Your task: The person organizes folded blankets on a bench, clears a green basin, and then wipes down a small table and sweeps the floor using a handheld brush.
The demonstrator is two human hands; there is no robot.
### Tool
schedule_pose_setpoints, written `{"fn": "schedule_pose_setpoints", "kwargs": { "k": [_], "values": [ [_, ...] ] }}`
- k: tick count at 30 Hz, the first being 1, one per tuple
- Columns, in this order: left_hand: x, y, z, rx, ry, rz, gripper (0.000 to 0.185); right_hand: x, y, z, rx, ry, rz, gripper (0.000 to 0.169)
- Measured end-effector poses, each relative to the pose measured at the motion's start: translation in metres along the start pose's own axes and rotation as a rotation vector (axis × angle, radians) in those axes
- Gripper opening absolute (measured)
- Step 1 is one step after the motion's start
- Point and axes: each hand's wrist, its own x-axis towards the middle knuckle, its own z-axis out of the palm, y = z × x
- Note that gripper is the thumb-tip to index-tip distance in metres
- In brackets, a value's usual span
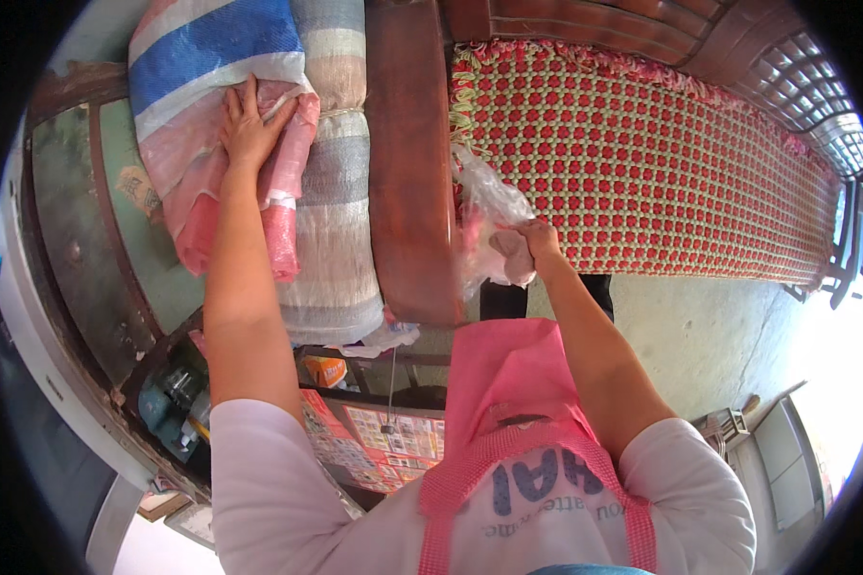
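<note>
My left hand [248,129] lies with spread fingers on a folded woven plastic tarp [216,43] with blue, white and red stripes. Under and beside the tarp is a rolled woven sheet [334,215] in grey and beige bands, with a thin cord around it. My right hand [541,241] grips a crumpled clear plastic bag [496,190] at the near left corner of a red and cream crocheted mat [633,172]. A pinkish-grey wad [512,255], perhaps cloth, shows at its fingers; whether it is inside the bag I cannot tell.
A broad wooden armrest [410,165] separates the rolls from the mat, with a slatted wooden backrest [604,25] behind. Left stands a worn green panelled cabinet [137,208]. Below the rolls are a printed sheet [395,431] and an orange packet [325,370]. My pink apron [507,374] hangs in front.
</note>
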Motion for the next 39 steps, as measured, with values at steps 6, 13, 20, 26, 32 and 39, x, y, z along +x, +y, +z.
{"fn": "schedule_pose_setpoints", "kwargs": {
  "k": [6,13,20,26,32,39],
  "values": [
    [-0.072,0.072,-0.090,-0.275,0.323,0.133,0.067,-0.051,-0.058,-0.068,-0.208,0.003,-0.255,0.027],
    [-0.284,0.271,-0.133,-0.494,-0.234,0.387,0.090,-0.152,-0.149,-0.135,-0.396,-0.556,-0.525,0.028],
    [-0.393,0.323,-0.154,-0.718,-0.162,-0.166,0.053,-0.245,-0.194,-0.176,-0.503,-1.010,-0.294,0.038],
    [-0.473,0.291,-0.114,-1.997,0.550,-0.858,0.020,-0.249,-0.172,-0.204,-0.311,-0.946,-0.199,0.032],
    [-0.573,0.180,-0.060,-1.204,0.488,-1.458,0.034,-0.226,-0.138,-0.236,-0.059,-0.791,-0.104,0.027],
    [-0.597,0.075,-0.036,-1.378,0.605,-1.517,0.037,-0.227,-0.083,-0.274,0.284,-0.663,-0.001,0.026]
  ]
}}
